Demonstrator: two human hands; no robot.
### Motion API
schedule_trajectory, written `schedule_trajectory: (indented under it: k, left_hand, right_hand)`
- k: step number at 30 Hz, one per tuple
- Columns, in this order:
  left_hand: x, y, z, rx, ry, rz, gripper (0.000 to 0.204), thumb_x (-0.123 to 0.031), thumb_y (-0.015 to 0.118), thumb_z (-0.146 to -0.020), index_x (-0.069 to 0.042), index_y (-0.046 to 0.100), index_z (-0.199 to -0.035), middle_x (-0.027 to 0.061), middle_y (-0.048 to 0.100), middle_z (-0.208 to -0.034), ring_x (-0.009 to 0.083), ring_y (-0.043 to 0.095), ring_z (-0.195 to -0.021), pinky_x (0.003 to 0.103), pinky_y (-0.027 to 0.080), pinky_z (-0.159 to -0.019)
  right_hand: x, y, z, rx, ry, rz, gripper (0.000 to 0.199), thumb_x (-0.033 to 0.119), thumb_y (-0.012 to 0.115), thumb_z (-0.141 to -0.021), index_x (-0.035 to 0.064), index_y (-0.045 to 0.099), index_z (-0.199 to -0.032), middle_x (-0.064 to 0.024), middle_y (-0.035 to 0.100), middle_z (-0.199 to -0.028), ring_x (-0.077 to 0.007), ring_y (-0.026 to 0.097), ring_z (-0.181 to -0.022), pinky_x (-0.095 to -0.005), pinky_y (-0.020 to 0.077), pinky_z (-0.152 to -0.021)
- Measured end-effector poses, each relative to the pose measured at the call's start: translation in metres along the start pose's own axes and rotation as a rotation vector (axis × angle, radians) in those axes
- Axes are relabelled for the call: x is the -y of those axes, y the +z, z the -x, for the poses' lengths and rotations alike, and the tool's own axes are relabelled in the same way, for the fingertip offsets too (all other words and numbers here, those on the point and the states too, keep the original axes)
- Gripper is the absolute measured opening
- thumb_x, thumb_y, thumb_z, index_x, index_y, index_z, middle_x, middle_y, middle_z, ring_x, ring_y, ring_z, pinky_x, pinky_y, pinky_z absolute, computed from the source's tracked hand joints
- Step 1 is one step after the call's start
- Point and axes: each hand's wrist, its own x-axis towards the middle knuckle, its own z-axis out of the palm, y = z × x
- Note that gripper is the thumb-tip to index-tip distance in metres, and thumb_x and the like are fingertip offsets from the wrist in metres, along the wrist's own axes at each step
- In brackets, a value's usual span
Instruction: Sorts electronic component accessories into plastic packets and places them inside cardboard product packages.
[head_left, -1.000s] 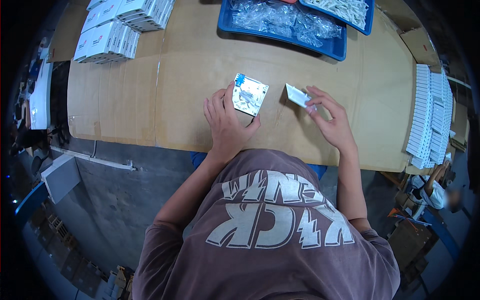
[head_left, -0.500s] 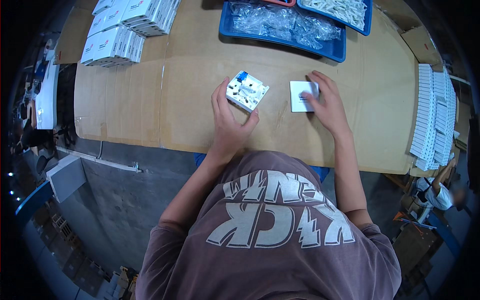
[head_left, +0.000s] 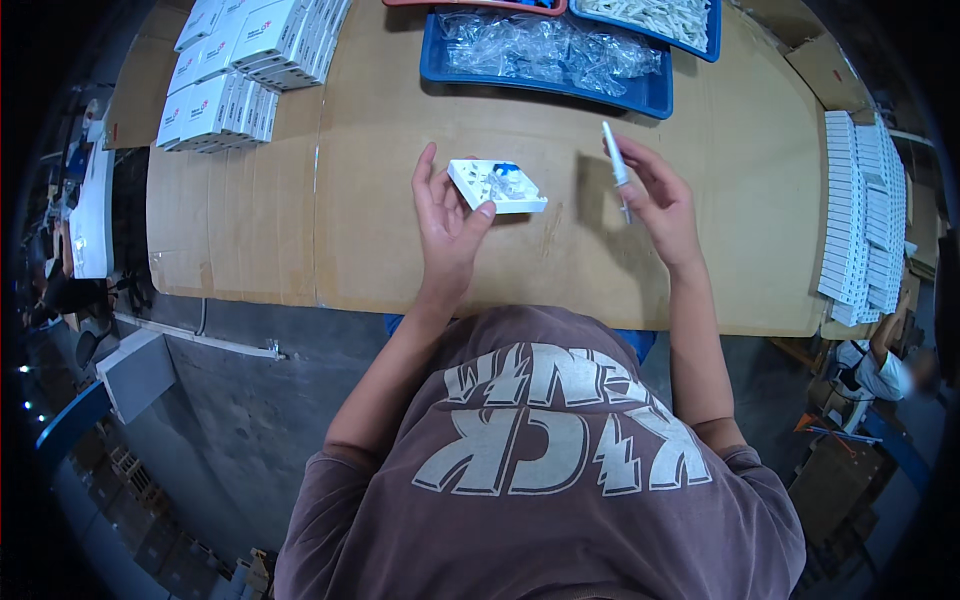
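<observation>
My left hand (head_left: 447, 215) holds a square white switch module (head_left: 497, 185) with small blue and clear parts showing on its upturned side, just above the cardboard-covered table (head_left: 380, 230). My right hand (head_left: 655, 200) holds a thin white cover plate (head_left: 615, 165) edge-on, lifted off the table to the right of the module. The two pieces are apart.
A blue tray (head_left: 560, 85) of clear plastic bags sits at the far edge, with a second blue tray (head_left: 690, 30) of white parts beside it. Stacks of white boxes (head_left: 240, 60) lie far left. A row of white plates (head_left: 860, 220) lines the right edge.
The right hand has lifted the white plate off the table and turned it on edge. The left hand has tilted the module up and moved it slightly right.
</observation>
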Motion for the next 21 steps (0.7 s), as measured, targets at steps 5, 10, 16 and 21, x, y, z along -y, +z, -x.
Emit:
schedule_trajectory:
  k: [5,10,16,21]
  left_hand:
    - [-0.027,0.023,-0.007,0.022,-0.421,0.552,0.070,-0.047,0.038,-0.106,0.000,0.031,-0.157,0.0284,0.057,-0.138,0.0321,0.061,-0.119,0.046,0.047,-0.108]
    - [-0.038,0.031,-0.005,0.133,-0.697,0.789,0.080,-0.062,0.026,-0.105,0.000,0.045,-0.151,0.0217,0.063,-0.134,0.0313,0.064,-0.110,0.043,0.053,-0.093]
    - [-0.031,0.027,0.004,0.256,-0.828,0.968,0.078,-0.065,0.022,-0.107,-0.002,0.050,-0.144,0.0213,0.063,-0.134,0.0370,0.064,-0.118,0.048,0.050,-0.100]
    - [-0.022,0.027,0.006,0.225,-0.898,0.920,0.076,-0.067,0.021,-0.106,-0.010,0.050,-0.146,0.0195,0.063,-0.133,0.0378,0.065,-0.114,0.049,0.050,-0.100]
  right_hand:
    - [0.037,0.009,-0.014,-0.054,0.142,-1.004,0.073,0.050,0.043,-0.108,-0.0020,0.034,-0.157,-0.0278,0.056,-0.143,-0.0383,0.060,-0.130,-0.0475,0.0443,-0.114]
    - [0.058,0.023,-0.028,-0.019,0.222,-1.254,0.081,0.062,0.032,-0.106,-0.0008,0.035,-0.156,-0.0270,0.060,-0.137,-0.0352,0.065,-0.120,-0.0463,0.0513,-0.105]
    - [0.054,0.046,-0.027,-0.005,0.199,-0.820,0.077,0.062,0.035,-0.105,0.0005,0.048,-0.149,-0.0184,0.066,-0.129,-0.0245,0.068,-0.106,-0.0378,0.0559,-0.091]
    - [0.047,0.046,-0.024,0.093,0.131,-0.584,0.058,0.046,0.042,-0.109,0.0038,0.058,-0.144,-0.0138,0.066,-0.129,-0.0184,0.065,-0.111,-0.0337,0.0548,-0.091]
